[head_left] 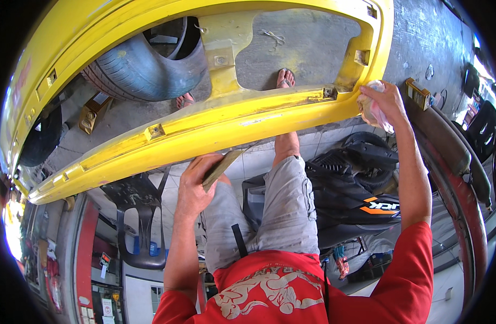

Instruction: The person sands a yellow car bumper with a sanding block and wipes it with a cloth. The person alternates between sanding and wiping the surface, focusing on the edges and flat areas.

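Note:
A large yellow moulded car panel (pixel 248 119), probably a bumper, stretches across the upper view, with openings and small square mounting tabs. My left hand (pixel 199 181) is closed on a flat olive-brown sheet or pad (pixel 225 167) just beneath the panel's lower edge; whether the hand touches the panel is unclear. My right hand (pixel 382 100) grips a crumpled pale pink-and-white cloth (pixel 371 116) against the panel's right corner.
Tyres (pixel 140 70) lie behind the panel beside a golden can (pixel 91 113). A black plastic chair (pixel 140 216) is at lower left, a black motorcycle (pixel 356 194) at right, beside a long red-and-grey bar (pixel 448 151). My sandalled feet (pixel 286 78) stand on concrete.

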A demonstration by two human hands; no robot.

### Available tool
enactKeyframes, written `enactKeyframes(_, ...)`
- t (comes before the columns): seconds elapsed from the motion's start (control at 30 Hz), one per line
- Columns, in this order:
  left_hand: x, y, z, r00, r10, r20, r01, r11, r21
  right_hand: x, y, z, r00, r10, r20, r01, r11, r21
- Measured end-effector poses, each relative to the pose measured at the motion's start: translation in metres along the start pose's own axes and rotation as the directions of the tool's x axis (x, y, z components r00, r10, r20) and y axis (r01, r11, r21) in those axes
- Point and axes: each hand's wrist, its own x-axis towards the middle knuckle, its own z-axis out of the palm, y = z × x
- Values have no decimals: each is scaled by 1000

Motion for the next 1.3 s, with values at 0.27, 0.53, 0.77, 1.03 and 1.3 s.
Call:
enactKeyframes(0.27,-2,2,14,1000,16,2,-16,1000,-17,-12,15,48,966,229,-121,-116,803,585)
enactKeyframes(0.53,1,9,27,999,-9,39,12,997,-81,-41,9,97,903,335,-268,-55,710,702)
enactKeyframes(0.77,-21,-5,23,992,-121,46,124,989,-77,-56,38,94,884,67,-463,42,974,222)
enactKeyframes(1.03,-60,-44,17,946,-318,-68,321,946,44,-50,34,63,834,-482,-268,262,773,-578)
enactKeyframes(1.3,-36,-17,61,962,-271,-37,273,958,89,-76,29,94,837,-463,-293,242,792,-560)
